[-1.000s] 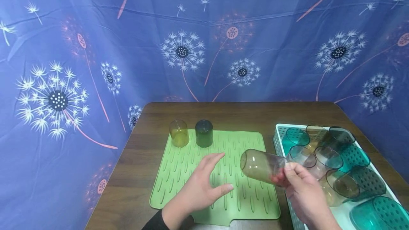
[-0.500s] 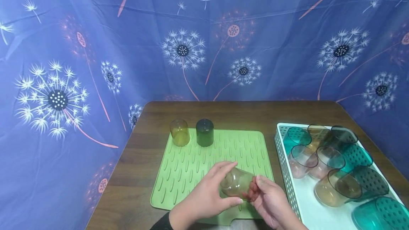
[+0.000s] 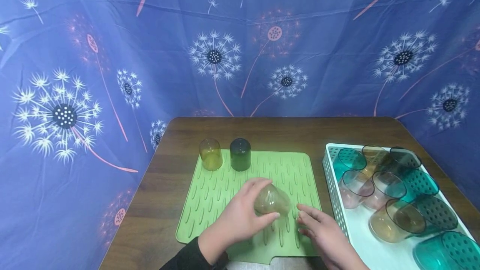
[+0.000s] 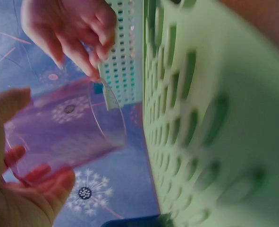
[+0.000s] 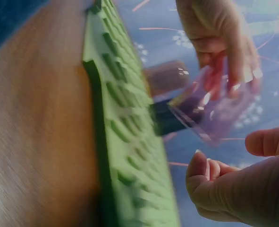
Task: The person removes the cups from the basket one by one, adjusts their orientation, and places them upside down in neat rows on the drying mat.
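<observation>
Over the green ridged mat (image 3: 204, 207), my left hand (image 3: 234, 220) grips a see-through drinking glass (image 3: 276, 201) around its base end. The glass is tilted, its mouth facing right and down; it looks pinkish in the left wrist view, where its rim and wall (image 4: 63, 120) show fully. My right hand (image 3: 324, 234) is just right of the glass, apart from it, with fingers extended and holding nothing. At the mat's back left, an amber glass (image 3: 211, 154) and a dark green-grey glass (image 3: 240, 154) stand upside down.
A white perforated basket (image 3: 335, 197) stands right of the mat. Inside are several teal, amber, pinkish and dark glasses, mostly mouth up; a teal glass (image 3: 446, 251) lies near its front corner. Behind the brown wooden table (image 3: 292, 132) hangs a blue dandelion-print cloth (image 3: 330, 32).
My right hand brought the glass leftward from beside the basket to my left hand, which took hold of its base end. The right hand has since let go and drawn slightly away.
</observation>
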### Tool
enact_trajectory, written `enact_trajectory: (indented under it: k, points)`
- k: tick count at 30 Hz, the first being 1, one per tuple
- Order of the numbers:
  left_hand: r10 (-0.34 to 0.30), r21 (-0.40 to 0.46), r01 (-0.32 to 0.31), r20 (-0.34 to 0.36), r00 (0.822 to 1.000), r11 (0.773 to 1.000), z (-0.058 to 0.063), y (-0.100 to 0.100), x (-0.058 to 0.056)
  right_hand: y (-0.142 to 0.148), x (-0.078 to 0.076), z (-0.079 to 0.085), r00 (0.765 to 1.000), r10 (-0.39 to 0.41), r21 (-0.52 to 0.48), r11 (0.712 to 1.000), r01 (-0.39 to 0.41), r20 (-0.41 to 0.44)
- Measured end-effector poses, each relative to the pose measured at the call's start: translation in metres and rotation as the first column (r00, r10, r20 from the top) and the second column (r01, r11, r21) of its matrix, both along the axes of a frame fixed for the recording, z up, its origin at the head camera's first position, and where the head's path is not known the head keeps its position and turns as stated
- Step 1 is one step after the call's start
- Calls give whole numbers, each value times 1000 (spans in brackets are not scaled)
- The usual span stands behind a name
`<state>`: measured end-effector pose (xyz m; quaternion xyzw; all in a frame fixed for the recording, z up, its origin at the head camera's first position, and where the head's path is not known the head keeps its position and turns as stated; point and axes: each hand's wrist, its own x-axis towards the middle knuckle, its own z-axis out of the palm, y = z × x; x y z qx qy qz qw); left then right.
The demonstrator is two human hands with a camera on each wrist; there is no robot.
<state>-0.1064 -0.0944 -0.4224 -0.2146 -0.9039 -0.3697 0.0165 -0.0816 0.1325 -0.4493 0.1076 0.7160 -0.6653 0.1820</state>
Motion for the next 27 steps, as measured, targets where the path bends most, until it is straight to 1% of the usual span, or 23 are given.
enact_trajectory:
  k: [2,4,7,9,11,12,14,16,18,20,22,25,27]
  points:
    - [49,-42,-49,8,999,998,4,1,-12,5,4,7,999,-10,78,997,13,-36]
    - [85,-79,-84,15,996,993,7,3,-26,9,7,13,999,4,140,990,3,-51]
    - [104,-134,-104,-8,995,985,7,8,-50,16,11,20,999,24,196,980,-15,-40]
    - [99,-169,-103,-30,995,980,7,13,-66,20,14,22,998,51,274,961,-40,-35]
    - [95,-206,-103,-49,994,973,6,19,-81,23,16,24,994,98,374,925,-71,-54]
    - [95,-224,-106,-57,994,969,6,22,-88,24,18,25,990,126,437,895,-83,-70]
    - [101,-244,-111,-54,993,963,6,29,-100,27,20,26,978,177,563,822,-85,-111]
    - [117,-265,-125,-46,992,956,5,34,-110,31,21,28,968,206,652,756,-62,-147]
    - [135,-290,-142,-46,990,947,3,38,-120,36,21,30,966,207,709,704,-37,-155]
    - [149,-314,-157,-51,988,936,-1,40,-127,42,21,33,969,199,740,673,-23,-150]
    - [155,-339,-166,-58,986,926,-6,41,-133,49,21,35,971,198,766,643,-29,-130]
    - [144,-370,-157,-63,988,916,-12,43,-138,60,23,37,977,190,785,617,-44,-94]
    - [131,-408,-149,-71,989,901,-15,46,-139,68,24,38,982,174,795,605,-43,-79]
